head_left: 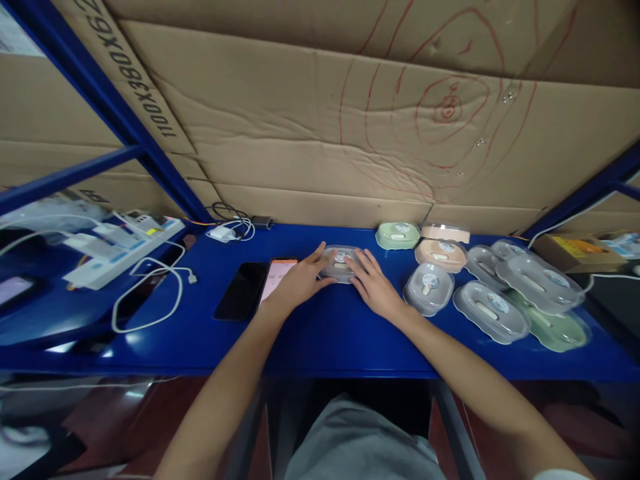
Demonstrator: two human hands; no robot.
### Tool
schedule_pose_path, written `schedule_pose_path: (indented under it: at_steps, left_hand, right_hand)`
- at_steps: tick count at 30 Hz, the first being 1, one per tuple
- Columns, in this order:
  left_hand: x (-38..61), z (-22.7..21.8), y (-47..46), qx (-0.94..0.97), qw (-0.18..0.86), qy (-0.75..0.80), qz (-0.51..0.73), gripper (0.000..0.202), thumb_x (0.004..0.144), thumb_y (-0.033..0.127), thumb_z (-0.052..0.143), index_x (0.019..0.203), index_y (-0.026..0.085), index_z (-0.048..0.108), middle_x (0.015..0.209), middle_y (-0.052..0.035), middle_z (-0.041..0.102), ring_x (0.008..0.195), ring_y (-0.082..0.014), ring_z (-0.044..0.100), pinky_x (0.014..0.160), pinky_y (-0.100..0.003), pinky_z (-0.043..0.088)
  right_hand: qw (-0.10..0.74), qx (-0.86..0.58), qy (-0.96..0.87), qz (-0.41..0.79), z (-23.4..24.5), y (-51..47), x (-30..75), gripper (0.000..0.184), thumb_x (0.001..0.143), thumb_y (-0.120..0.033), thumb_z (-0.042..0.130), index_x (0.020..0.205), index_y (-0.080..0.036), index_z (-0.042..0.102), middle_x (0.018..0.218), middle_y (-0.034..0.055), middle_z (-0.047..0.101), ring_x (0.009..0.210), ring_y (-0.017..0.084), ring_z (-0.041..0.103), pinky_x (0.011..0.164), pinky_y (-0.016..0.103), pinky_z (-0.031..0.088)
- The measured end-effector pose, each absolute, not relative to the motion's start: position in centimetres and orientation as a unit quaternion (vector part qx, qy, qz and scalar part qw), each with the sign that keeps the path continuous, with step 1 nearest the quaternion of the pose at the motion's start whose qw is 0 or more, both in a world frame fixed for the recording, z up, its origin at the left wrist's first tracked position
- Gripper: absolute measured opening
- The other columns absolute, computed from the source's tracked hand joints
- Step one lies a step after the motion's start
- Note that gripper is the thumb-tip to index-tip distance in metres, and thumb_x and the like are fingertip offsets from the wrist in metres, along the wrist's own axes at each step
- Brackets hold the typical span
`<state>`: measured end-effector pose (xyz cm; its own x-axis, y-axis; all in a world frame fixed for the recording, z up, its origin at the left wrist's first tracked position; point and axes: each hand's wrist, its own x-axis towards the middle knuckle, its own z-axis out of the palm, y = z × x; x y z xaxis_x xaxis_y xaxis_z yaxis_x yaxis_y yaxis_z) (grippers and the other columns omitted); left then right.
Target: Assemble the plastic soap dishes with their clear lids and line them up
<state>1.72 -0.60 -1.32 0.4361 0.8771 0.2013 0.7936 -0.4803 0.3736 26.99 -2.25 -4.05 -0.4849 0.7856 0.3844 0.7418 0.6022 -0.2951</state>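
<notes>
A small grey plastic box [342,272] with a clear lid and a round label lies on the blue table in front of me. My left hand [304,275] grips its left end, thumb at the near edge and fingers along the far side. Spread fingers of my right hand [374,285] rest on the lid and right end of the box. To the right stand similar lidded boxes: a green box [398,236], a peach box [441,256], a grey box [429,291] and a larger grey box [490,312].
Left of the box lie a dark phone [242,291] and a phone with a lit screen [270,280]. A power strip [125,250], a white cable [150,327] and a charger [223,233] are farther left. Stacked lidded boxes [537,283] sit at right. Cardboard [280,133] walls the back.
</notes>
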Motion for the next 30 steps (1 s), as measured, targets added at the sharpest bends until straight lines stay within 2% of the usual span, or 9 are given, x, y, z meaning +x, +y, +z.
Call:
schedule_pose_path:
  at_steps: [7,12,15,18,21,23,26,30]
  left_hand:
    - [1.4,-2.0,-0.1,0.837,0.124,0.496,0.195,0.072,0.1,0.045,0.072,0.165,0.032,0.045,0.178,-0.0143,0.031,0.146,-0.0385,0.059,0.115,-0.051,0.055]
    - [1.3,-2.4,0.0,0.838,0.109,0.496,0.199,0.071,0.1,0.046,0.071,0.164,0.029,0.046,0.178,-0.0142,0.032,0.149,-0.0379,0.056,0.114,-0.052,0.056]
    - [0.9,-2.2,0.3,0.836,0.08,0.503,0.204,0.069,0.098,0.044,0.074,0.161,0.025,0.051,0.175,-0.015,0.038,0.155,-0.0386,0.048,0.123,-0.056,0.047]
    - [0.0,-1.8,0.7,0.826,0.046,0.521,0.212,0.066,0.095,0.039,0.076,0.156,0.021,0.057,0.172,-0.0171,0.042,0.159,-0.0397,0.041,0.129,-0.058,0.038]
    - [-0.8,-1.5,1.1,0.814,0.03,0.54,0.212,0.063,0.096,0.04,0.074,0.154,0.02,0.059,0.168,-0.0172,0.049,0.156,-0.0386,0.046,0.127,-0.057,0.042]
    - [-1.1,-1.2,1.6,0.809,0.03,0.55,0.207,0.061,0.097,0.043,0.073,0.153,0.022,0.06,0.165,-0.0153,0.053,0.153,-0.0375,0.05,0.125,-0.055,0.046]
    - [-1.4,-0.6,3.0,0.804,0.039,0.561,0.193,0.058,0.096,0.046,0.072,0.15,0.027,0.063,0.164,-0.0114,0.056,0.149,-0.0369,0.055,0.121,-0.053,0.05]
    - [-2.1,0.8,5.8,0.801,0.055,0.573,0.167,0.055,0.094,0.049,0.073,0.145,0.029,0.068,0.16,-0.0087,0.06,0.144,-0.0364,0.06,0.118,-0.052,0.052]
  right_hand:
    - [0.258,-0.446,-0.856,0.051,-4.3,-2.2,27.0,0.052,0.113,-0.031,0.045,0.166,-0.028,0.045,0.175,0.0131,0.037,0.168,0.032,0.021,0.128,0.062,0.039]
    - [0.231,-0.456,-0.859,0.019,-3.6,-2.6,26.5,0.054,0.112,-0.027,0.047,0.165,-0.021,0.046,0.176,0.0184,0.033,0.167,0.034,0.024,0.13,0.058,0.037]
    - [0.223,-0.454,-0.862,-0.027,-1.0,-3.7,27.0,0.053,0.11,-0.025,0.051,0.163,-0.02,0.049,0.177,0.018,0.03,0.165,0.034,0.029,0.133,0.056,0.031]
    - [0.253,-0.473,-0.842,-0.053,2.4,-5.8,29.6,0.046,0.112,-0.025,0.044,0.156,-0.023,0.057,0.171,0.014,0.044,0.158,0.03,0.044,0.133,0.052,0.034]
    - [0.278,-0.538,-0.792,-0.081,4.1,-8.4,34.0,0.047,0.112,-0.022,0.036,0.153,-0.021,0.058,0.153,0.0149,0.064,0.141,0.03,0.061,0.12,0.054,0.049]
    - [0.242,-0.605,-0.75,-0.112,3.6,-10.0,36.8,0.047,0.11,-0.026,0.038,0.152,-0.023,0.058,0.152,0.0145,0.064,0.139,0.034,0.061,0.112,0.058,0.054]
    - [0.145,-0.678,-0.71,-0.123,1.1,-11.7,39.4,0.046,0.109,-0.034,0.043,0.15,-0.023,0.061,0.156,0.0172,0.06,0.141,0.04,0.057,0.106,0.062,0.056]
    - [0.073,-0.664,-0.742,-0.056,-0.9,-12.3,39.8,0.06,0.106,-0.044,0.053,0.162,-0.024,0.049,0.162,0.0189,0.053,0.144,0.043,0.053,0.105,0.062,0.056]
